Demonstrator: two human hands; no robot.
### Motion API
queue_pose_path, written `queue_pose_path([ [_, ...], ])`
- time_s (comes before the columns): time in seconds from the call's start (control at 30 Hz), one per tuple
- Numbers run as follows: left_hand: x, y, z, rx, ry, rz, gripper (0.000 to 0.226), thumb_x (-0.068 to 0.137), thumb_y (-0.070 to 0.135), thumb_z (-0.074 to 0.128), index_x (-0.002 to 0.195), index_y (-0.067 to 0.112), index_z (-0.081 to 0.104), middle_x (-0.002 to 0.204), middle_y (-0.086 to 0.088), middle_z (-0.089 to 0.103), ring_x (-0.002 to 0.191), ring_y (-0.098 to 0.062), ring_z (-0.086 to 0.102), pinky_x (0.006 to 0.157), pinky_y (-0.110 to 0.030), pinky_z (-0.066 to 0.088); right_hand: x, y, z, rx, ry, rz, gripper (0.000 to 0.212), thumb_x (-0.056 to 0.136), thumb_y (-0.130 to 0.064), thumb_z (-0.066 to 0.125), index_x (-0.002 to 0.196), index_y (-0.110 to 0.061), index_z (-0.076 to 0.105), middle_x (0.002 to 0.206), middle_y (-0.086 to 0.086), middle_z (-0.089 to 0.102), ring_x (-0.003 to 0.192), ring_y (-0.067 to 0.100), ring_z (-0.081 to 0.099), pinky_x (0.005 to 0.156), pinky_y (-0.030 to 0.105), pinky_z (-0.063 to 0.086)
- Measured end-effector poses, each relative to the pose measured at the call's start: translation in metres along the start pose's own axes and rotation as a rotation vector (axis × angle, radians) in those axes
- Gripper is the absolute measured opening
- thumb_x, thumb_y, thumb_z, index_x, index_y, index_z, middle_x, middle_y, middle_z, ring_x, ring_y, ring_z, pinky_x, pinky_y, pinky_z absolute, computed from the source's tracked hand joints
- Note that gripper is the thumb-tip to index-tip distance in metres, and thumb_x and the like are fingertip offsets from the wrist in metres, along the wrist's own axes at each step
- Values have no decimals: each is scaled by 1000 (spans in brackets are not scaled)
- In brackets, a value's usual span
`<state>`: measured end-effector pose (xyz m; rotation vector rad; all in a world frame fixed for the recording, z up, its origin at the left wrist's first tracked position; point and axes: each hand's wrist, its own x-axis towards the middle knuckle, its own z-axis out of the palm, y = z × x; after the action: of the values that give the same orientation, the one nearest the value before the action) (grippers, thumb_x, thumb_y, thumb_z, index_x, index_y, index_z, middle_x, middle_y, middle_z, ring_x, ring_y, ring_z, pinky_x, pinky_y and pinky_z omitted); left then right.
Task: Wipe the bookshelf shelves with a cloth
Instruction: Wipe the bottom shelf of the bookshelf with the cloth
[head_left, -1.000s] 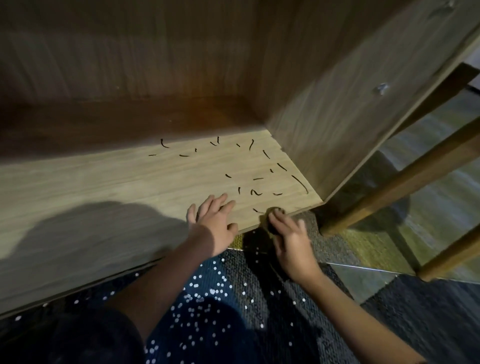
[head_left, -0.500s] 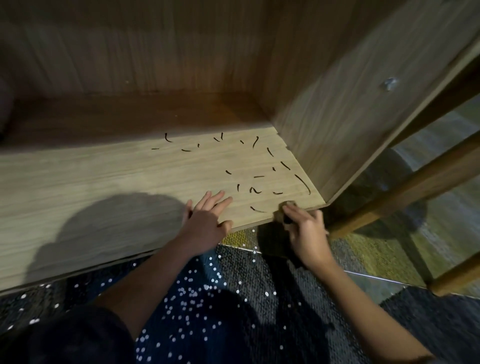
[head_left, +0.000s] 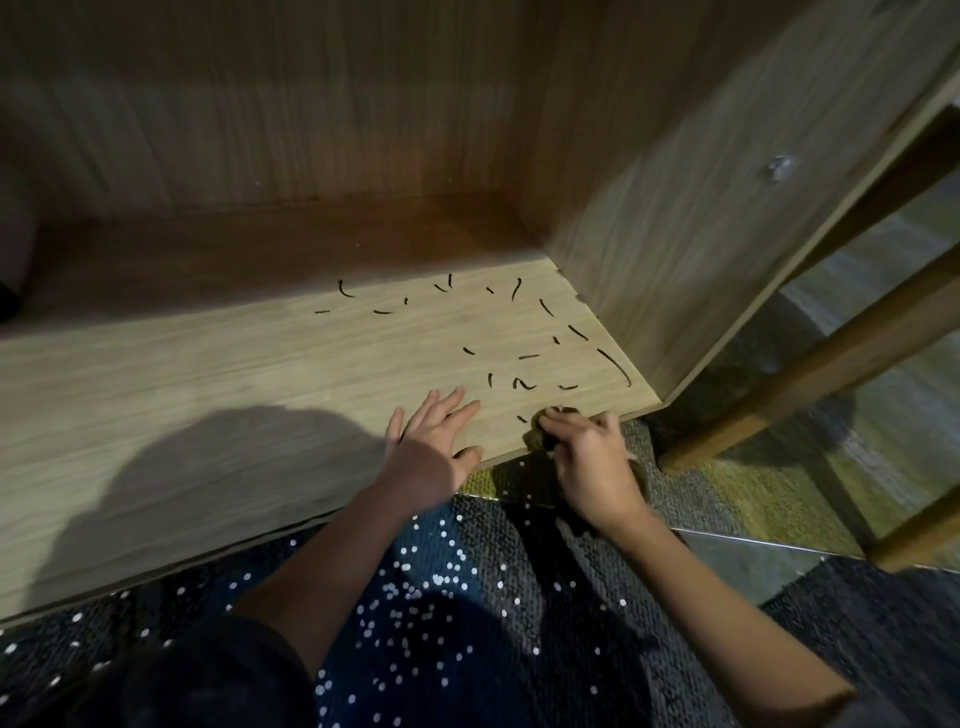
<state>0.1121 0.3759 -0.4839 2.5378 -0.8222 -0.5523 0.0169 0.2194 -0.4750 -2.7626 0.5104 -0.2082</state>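
A light wooden shelf board (head_left: 218, 395) runs across the view, with several short dark marks (head_left: 524, 358) scattered over its right part. My left hand (head_left: 431, 447) rests flat on the board's front edge, fingers straight and spread. Just to its right, my right hand (head_left: 587, 457) grips a small dark crumpled cloth (head_left: 545, 431) and holds it against the front edge near the right corner. Most of the cloth is hidden under my fingers.
The bookshelf's right side panel (head_left: 717, 208) rises close beside my right hand, and the back panel (head_left: 291, 104) stands behind. Wooden legs (head_left: 810, 364) slant at the right over grey and yellow carpet (head_left: 727, 493). A dark sequinned fabric (head_left: 415, 613) covers the floor in front.
My right hand with the cloth shifted along the shelf's front edge, right and then back a little left. My left hand stayed flat on the board.
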Motion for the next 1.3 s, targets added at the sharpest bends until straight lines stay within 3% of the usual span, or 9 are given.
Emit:
queue_pose_path([
  [0.17, 1, 0, 2, 12, -7, -2, 59, 97, 41, 40, 148, 36, 11, 157, 15, -6, 144, -7, -10, 113, -40, -14, -17, -30, 2, -33, -104, -137, 50, 90, 2, 46, 133, -23, 49, 142, -9, 43, 104, 13, 35, 95, 29, 35],
  [0.33, -1, -1, 0, 12, -21, 12, 58, 98, 41, 39, 149, 35, 11, 157, 14, -6, 144, -8, -9, 112, -40, -14, 14, -2, -16, -166, -73, 35, 37, 91, -2, 41, 119, -18, 60, 127, 0, 57, 99, 21, 39, 87, 33, 37],
  [0.5, -1, -1, 0, 4, -13, 6, 58, 98, 41, 40, 149, 35, 12, 157, 15, -5, 144, -7, -9, 112, -39, -14, -15, -35, -3, -123, -144, -201, 47, 89, 2, 44, 130, -19, 51, 138, -1, 49, 104, 21, 40, 93, 35, 38],
  [0.67, -2, 2, -2, 1, -23, 5, 58, 98, 41, 39, 149, 34, 11, 157, 14, -5, 144, -8, -9, 112, -41, -14, 27, -8, -19, -210, -101, 12, 35, 92, -3, 42, 119, -17, 59, 122, 3, 60, 99, 20, 41, 89, 31, 36],
  [0.73, -2, 2, -2, 9, -15, 2, 58, 98, 40, 39, 149, 34, 11, 157, 14, -5, 144, -8, -9, 112, -41, -14, 24, -30, -10, -230, -130, -97, 33, 90, -4, 44, 117, -16, 60, 125, 1, 58, 108, 22, 42, 97, 34, 35],
  [0.83, -2, 2, -2, 6, -24, -3, 58, 98, 40, 39, 149, 34, 11, 157, 15, -5, 144, -7, -9, 112, -40, -14, 8, -37, -4, -187, -182, -283, 41, 89, -3, 44, 126, -18, 54, 135, -3, 51, 105, 21, 42, 94, 34, 37],
  [0.97, -2, 1, -2, 6, -27, 4, 58, 98, 41, 38, 149, 34, 10, 157, 14, -6, 144, -8, -10, 112, -39, -15, 39, -2, -21, -200, -125, -26, 41, 92, -2, 41, 127, -18, 55, 133, 1, 54, 104, 23, 41, 93, 34, 37],
  [1.13, -2, 1, 0, 10, -27, -5, 59, 98, 41, 38, 149, 34, 10, 157, 14, -7, 144, -7, -11, 112, -39, -16, 1, -30, -1, -146, -145, -246, 45, 91, 0, 43, 133, -18, 50, 141, -1, 47, 104, 20, 38, 91, 33, 36],
  [1.3, -2, 1, -1, 10, -26, 3, 59, 98, 41, 37, 149, 34, 10, 157, 13, -7, 143, -8, -11, 112, -39, -16, 35, -1, -12, -149, -77, -27, 45, 91, 1, 41, 130, -20, 52, 136, -1, 52, 99, 18, 41, 91, 31, 34],
])
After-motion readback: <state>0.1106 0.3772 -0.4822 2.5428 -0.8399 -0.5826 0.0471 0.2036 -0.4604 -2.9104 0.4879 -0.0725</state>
